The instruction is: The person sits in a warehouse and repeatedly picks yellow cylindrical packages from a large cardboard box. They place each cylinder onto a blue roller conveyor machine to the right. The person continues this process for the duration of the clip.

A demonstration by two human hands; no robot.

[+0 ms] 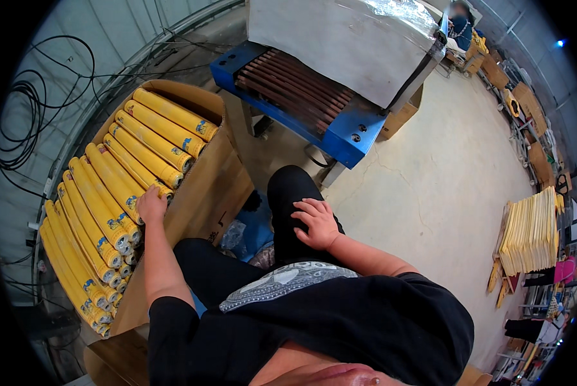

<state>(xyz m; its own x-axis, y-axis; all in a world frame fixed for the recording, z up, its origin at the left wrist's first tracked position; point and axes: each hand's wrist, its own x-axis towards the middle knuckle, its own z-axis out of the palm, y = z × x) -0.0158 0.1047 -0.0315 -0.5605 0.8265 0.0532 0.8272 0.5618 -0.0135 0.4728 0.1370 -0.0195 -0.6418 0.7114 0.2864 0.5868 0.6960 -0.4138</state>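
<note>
- The left hand [152, 204] rests at the near ends of a heap of yellow rolls [98, 204], on the person's left. Its fingers curve over the end of one roll; whether they grip it, I cannot tell.
- The right hand [317, 223] lies palm down on the person's bent knee [291, 186], fingers spread and loosely open, holding nothing.
- The yellow rolls are long, slim tubes with small blue patterns near their ends. They lie side by side in several layers, their near ends facing the person, and fill a large cardboard box [201, 186] whose brown wall stands just beside the person's leg.
- Between that wall and the knee is crumpled clear plastic [235, 235].
- Ahead, beyond the knee, stands a blue machine [353, 145] with a row of dark parallel rollers [295, 90], partly beneath a large pale cover [340, 45].
- Behind the box, black cable [34, 122] hangs in loops against a pale ribbed wall [130, 26].
- To the right, a bare grey floor [417, 174] stretches to a neat yellow stack [530, 231], well apart from the hands.
- In the far background, another person [461, 32] is near more cardboard boxes [476, 55].
</note>
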